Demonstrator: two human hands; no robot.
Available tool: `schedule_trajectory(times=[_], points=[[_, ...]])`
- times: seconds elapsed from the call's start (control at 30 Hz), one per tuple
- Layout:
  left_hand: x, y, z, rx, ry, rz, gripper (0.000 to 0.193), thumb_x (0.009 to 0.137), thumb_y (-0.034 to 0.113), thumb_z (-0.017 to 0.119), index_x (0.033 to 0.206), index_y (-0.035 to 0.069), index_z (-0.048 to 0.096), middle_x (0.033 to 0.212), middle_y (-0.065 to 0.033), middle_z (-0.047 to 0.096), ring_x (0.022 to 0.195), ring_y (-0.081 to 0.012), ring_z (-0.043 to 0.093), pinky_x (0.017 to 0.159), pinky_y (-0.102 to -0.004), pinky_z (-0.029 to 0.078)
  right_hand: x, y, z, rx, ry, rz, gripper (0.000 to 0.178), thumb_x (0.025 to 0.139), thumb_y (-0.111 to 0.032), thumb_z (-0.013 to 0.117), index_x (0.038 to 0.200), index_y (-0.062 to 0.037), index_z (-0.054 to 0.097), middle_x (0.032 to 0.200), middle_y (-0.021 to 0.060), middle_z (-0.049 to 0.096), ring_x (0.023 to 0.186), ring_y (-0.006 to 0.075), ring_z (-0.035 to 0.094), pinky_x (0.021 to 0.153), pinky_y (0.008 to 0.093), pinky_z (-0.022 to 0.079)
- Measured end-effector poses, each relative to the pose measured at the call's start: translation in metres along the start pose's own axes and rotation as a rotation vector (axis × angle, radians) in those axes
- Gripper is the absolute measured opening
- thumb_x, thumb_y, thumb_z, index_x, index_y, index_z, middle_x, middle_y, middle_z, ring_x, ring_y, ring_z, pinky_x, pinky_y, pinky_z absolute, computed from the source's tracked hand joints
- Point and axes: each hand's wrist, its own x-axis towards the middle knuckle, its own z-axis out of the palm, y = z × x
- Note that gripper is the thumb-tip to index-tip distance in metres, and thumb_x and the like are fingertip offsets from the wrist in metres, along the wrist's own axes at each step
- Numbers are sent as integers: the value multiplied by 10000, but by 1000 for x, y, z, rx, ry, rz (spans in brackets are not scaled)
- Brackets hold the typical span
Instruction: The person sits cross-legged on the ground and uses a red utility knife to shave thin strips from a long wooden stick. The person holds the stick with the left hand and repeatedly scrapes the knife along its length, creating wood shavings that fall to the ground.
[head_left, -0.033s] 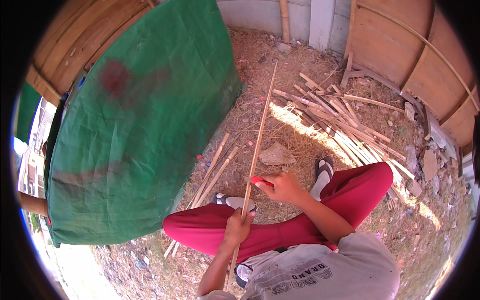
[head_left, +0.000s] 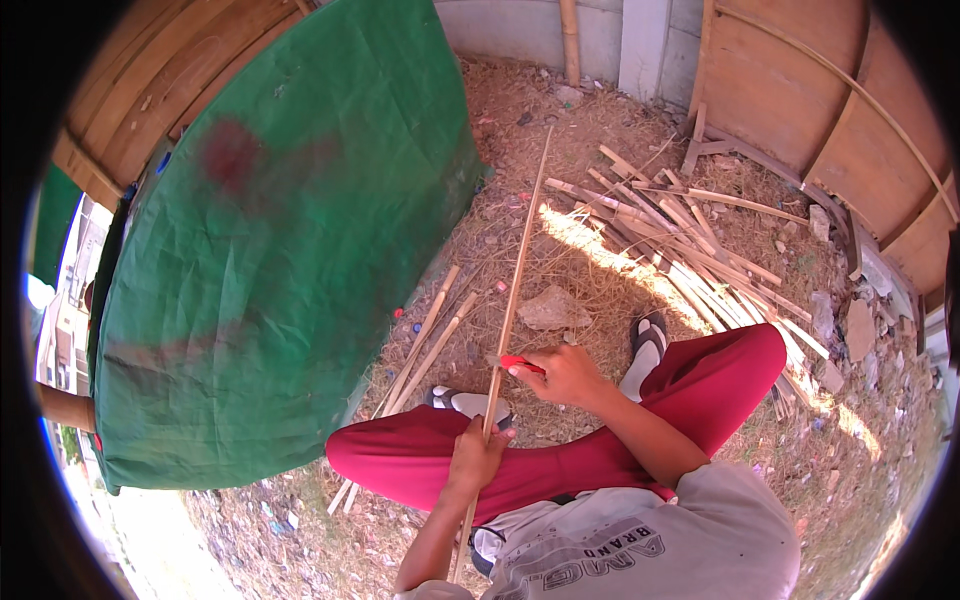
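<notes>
A long, thin bamboo strip (head_left: 522, 250) runs from beside my body, between my knees, out over the ground ahead. My left hand (head_left: 477, 455) is closed around its lower part, near my left knee. Farther up the strip, my right hand (head_left: 562, 374) grips a knife with a red handle (head_left: 520, 364). The short blade rests against the strip at about the height of my feet; its exact angle is too small to make out. The strip's near end passes beside my left forearm.
Several bamboo strips lie in a loose pile (head_left: 690, 240) at the right, with a few more (head_left: 430, 340) at the left. A green tarpaulin (head_left: 290, 270) hangs close on the left. A flat stone (head_left: 553, 309) lies ahead of my feet. Wooden panels (head_left: 780, 80) stand at the far right.
</notes>
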Motion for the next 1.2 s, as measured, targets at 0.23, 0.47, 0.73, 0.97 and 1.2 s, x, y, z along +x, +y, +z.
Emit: schedule_trajectory(times=[0.23, 0.47, 0.73, 0.97, 1.2], points=[[-10, 10, -12, 88, -67, -65, 380, 902, 314, 789, 973, -7, 598, 786, -247, 685, 799, -453, 692, 722, -502, 525, -1, 7, 13, -53, 55, 29, 363, 925, -437, 698, 994, -92, 789, 732, 123, 724, 583, 335, 685, 523, 442, 540], [-16, 6, -11, 73, -65, -112, 369, 910, 312, 780, 955, -5, 597, 785, -253, 680, 808, -427, 701, 726, -490, 530, -1, 4, 13, -69, 73, 49, 358, 913, -444, 704, 980, -104, 797, 740, 127, 727, 579, 342, 682, 525, 448, 545], [-54, -10, -8, 148, -242, -145, 316, 912, 281, 767, 954, 14, 603, 758, -234, 678, 759, -420, 701, 696, -479, 531, 22, 57, -12, -156, 166, 496, 397, 936, -468, 673, 1021, -102, 801, 658, 168, 682, 592, 381, 680, 567, 470, 547], [-105, -16, -28, 135, -247, -165, 258, 891, 226, 759, 924, 16, 613, 729, -225, 673, 747, -452, 688, 691, -508, 535, 36, 109, -27, -252, 142, 621, 425, 952, -503, 632, 1066, -133, 806, 707, 191, 699, 695, 396, 706, 666, 483, 580], [-154, -50, -59, 276, -240, 34, 198, 867, 133, 770, 907, 10, 620, 727, -175, 706, 678, -342, 733, 623, -445, 572, 41, 106, -18, -221, 126, 718, 437, 958, -518, 618, 1085, -143, 806, 742, 211, 711, 730, 405, 714, 721, 502, 582]])
